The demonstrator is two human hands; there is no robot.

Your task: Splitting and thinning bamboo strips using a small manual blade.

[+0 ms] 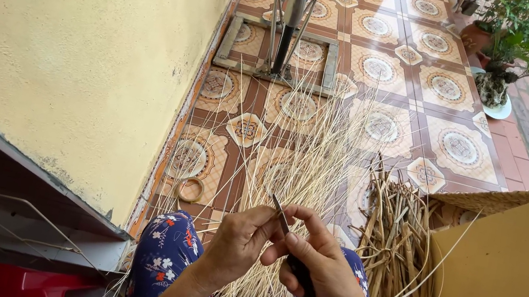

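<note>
1. Looking down from the head camera, I see my left hand (240,243) curled shut around a thin pale strip (318,172) of cane, pinching it between thumb and fingers.
2. My right hand (323,269) is closed on a knife (296,270); its dark handle runs down past my wrist, and the narrow blade points up and to the left, tip just above my left thumb.
3. The two hands touch, and the blade lies against the strip where they meet.
4. The strip rises from my hands and joins a fan of thin splints (292,153) that spreads across the patterned tile floor (445,93).
5. Just right of my right hand lies a heap of thicker, darker canes (398,250), some curling outward.
6. My knees, in blue floral trousers (164,257), sit under both hands.
7. A small coiled ring (190,190) of cane lies on the floor left of the splints, near the yellow wall (81,46).
8. A metal frame stand (282,44) sits farther back on the tiles, and potted plants (511,46) stand at the top right.
9. A tan board (517,262) leans in at the right edge.
</note>
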